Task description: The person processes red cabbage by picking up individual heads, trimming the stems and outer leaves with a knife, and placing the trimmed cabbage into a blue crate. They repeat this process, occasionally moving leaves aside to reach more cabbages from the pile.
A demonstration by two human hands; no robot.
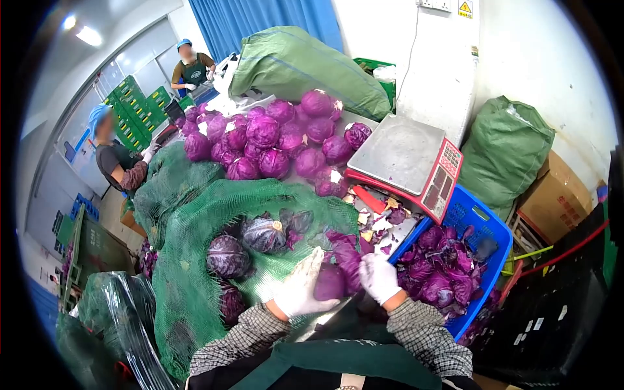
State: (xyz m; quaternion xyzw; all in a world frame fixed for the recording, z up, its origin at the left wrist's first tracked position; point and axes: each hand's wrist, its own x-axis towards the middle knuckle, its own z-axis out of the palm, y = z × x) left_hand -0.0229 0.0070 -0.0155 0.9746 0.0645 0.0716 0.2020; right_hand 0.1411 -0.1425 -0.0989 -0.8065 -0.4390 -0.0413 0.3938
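Observation:
My left hand (302,286), in a white glove, cups a red cabbage (329,282) from its left side. My right hand (379,278), also gloved, is closed at the cabbage's right side on a loose outer leaf (348,260), which is blurred. Left of my hands, several darker red cabbages (228,256) lie in an opened green mesh sack (188,224). Beyond them, a pile of peeled red cabbages (263,132) covers the table. Trimmings and a red-handled tool (369,199) lie beside the scale.
A red-framed weighing scale (396,153) stands at the right. Below it, a blue crate (497,244) holds cabbage leaves. Green woven sacks (312,68) are behind and to the right, near a cardboard box (558,198). Two co-workers (117,153) stand at the left and back.

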